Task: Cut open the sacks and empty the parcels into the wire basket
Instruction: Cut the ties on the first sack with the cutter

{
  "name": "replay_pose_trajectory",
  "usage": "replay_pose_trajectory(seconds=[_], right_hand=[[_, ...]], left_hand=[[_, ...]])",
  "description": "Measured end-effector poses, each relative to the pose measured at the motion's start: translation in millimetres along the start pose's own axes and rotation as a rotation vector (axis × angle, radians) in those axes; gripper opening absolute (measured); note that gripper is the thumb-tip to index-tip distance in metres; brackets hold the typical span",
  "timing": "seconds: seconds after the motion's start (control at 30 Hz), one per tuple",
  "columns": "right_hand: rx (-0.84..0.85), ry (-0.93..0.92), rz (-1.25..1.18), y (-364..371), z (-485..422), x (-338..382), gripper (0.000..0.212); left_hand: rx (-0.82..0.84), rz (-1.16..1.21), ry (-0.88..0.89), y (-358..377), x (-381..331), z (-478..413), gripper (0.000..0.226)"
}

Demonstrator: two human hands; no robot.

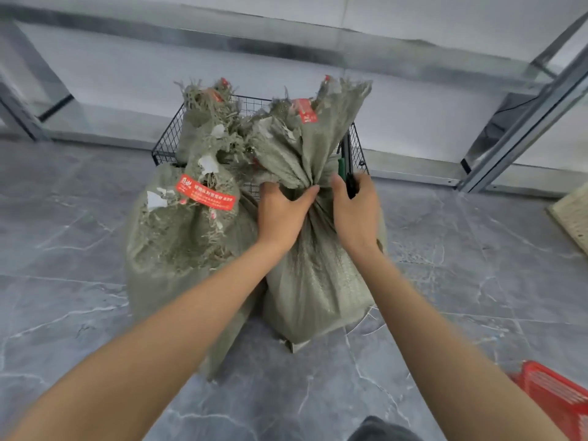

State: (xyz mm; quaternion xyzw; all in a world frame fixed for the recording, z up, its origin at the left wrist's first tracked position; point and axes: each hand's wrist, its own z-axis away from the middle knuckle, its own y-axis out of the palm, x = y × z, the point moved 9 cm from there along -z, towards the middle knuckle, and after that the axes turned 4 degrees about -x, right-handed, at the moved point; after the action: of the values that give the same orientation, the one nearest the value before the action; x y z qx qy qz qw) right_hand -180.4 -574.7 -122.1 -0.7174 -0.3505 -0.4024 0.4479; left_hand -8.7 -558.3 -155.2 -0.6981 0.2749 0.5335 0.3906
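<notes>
Grey tiled floor; left hand (283, 214), fingers curled round sack (318, 281) neck mid-frame, right hand (356, 211) gripping dark cutter (349, 184): slice above the grip, blade away from knuckles.

- We find the wire basket (165, 144) mouth blocked: the rear sack (203, 122) and the right sack (318, 281) top lean over it.
- The left sack (178, 249) presses against the right sack; no gap between.
- Bare floor (79, 249) both sides; red crate (553, 396) lower right.
</notes>
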Motion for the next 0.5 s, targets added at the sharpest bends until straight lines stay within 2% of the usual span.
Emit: replay_pose_trajectory(seconds=[0.1, 0.23, 0.37, 0.5], right_hand=[[0.014, 0.026, -0.029, 3, 4, -1, 0.016], [0.023, 0.072, -0.077, 8, 9, -8, 0.018], [0.021, 0.155, -0.128, 9, 16, -16, 0.019], [0.041, 0.210, -0.160, 6, 23, -15, 0.019]], left_hand=[[-0.031, 0.049, -0.037, -1, -1, -3, 0.062], [-0.036, 0.051, 0.023, 1, -12, -6, 0.065], [0.039, -0.001, 0.050, 4, -23, -8, 0.044], [0.034, -0.028, 0.019, -4, -25, -10, 0.021]])
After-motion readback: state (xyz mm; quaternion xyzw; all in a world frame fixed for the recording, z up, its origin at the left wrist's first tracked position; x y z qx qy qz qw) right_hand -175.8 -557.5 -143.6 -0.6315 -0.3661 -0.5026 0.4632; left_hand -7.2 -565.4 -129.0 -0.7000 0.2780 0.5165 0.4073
